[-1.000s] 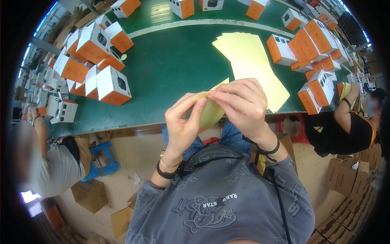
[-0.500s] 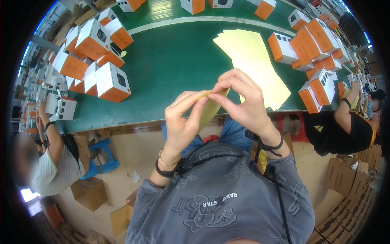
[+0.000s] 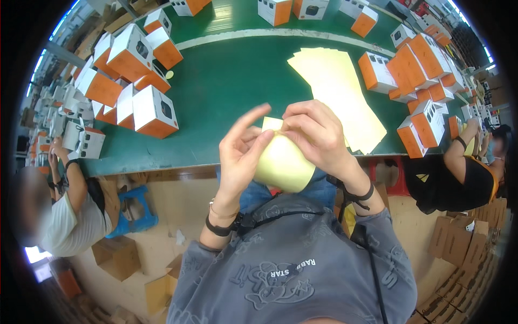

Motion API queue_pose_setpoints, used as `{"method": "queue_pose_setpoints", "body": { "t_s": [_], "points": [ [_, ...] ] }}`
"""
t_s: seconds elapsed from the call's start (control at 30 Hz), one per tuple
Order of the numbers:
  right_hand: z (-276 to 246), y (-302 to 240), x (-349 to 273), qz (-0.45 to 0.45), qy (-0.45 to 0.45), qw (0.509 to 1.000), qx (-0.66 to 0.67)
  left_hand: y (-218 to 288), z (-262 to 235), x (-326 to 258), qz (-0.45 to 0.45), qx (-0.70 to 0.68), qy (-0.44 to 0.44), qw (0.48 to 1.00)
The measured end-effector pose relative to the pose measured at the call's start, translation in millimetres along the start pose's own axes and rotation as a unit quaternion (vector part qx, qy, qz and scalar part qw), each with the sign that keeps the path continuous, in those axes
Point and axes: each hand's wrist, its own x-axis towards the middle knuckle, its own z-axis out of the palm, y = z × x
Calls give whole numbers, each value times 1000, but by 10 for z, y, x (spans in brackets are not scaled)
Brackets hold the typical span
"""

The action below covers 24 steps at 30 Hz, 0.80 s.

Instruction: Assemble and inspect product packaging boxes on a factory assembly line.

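Both hands [image 3: 280, 143] raised, pinching sheet [image 3: 283, 162]

Bright, even overhead light fills the scene. A pale glare streaks the far edge of the green felt-covered surface [image 3: 226, 81], and shadows under the orange-and-white cardboard boxes [image 3: 154, 110] are short and soft. Fisheye distortion bends straight edges toward the black circular rim. Faces at the left and right sides are blurred; the centre is sharp.
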Motion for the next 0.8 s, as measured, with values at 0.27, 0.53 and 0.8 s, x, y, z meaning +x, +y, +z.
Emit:
{"method": "queue_pose_setpoints", "body": {
  "t_s": [0.27,0.53,0.8],
  "points": [
    [21,40,39,128,-41,979,154,7,-67,15,-68,-22,-37,997],
    [-410,719,718,231,22,968,99,-497,-427,294,-33,27,43,998],
    [397,2696,1702,254,20,943,-213,-697,-524,189,-6,136,94,986]
  ]
}}
